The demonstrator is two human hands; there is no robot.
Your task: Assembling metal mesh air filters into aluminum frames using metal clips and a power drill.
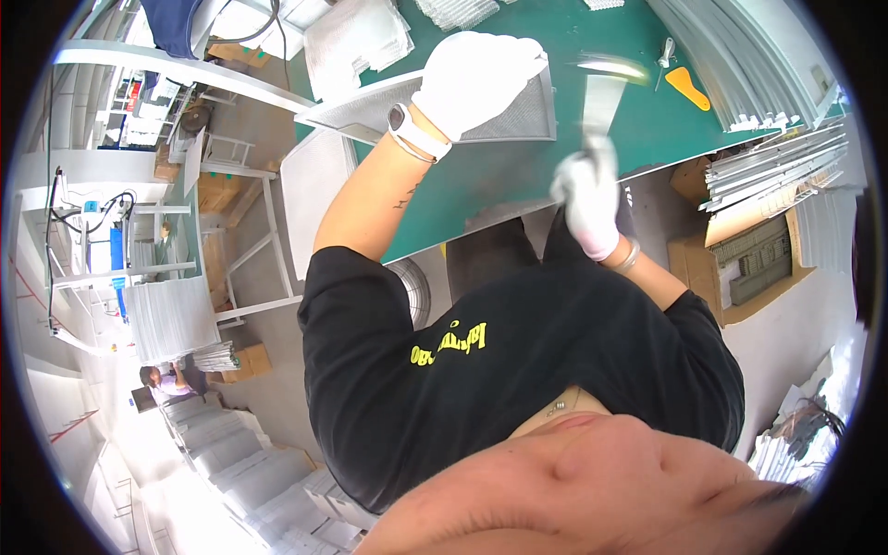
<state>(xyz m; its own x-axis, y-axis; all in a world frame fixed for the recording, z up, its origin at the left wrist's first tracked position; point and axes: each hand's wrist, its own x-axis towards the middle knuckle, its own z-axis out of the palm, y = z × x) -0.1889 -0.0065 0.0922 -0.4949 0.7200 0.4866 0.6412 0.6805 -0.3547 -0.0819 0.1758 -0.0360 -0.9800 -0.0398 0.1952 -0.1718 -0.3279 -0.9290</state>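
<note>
My left hand (476,83), in a white glove, is closed over the upper edge of a grey perforated metal panel (523,118) standing tilted on the green tabletop (499,171). The glove hides the fingertips and part of the panel. To the right, my right hand (592,196), also gloved in white, grips a tool (603,106) that points away from me over the table. Motion smears this tool; a flat, widening grey part and a bright crosswise streak at its far end show. It is apart from the panel.
Farther right lie a yellow flat-handled tool (687,90) and a small white-handled tool (666,53). Long grey metal strips (740,65) line the table's right side. White sheet parts (356,42) are stacked at the back left. An open cardboard box (703,277) stands right of the table.
</note>
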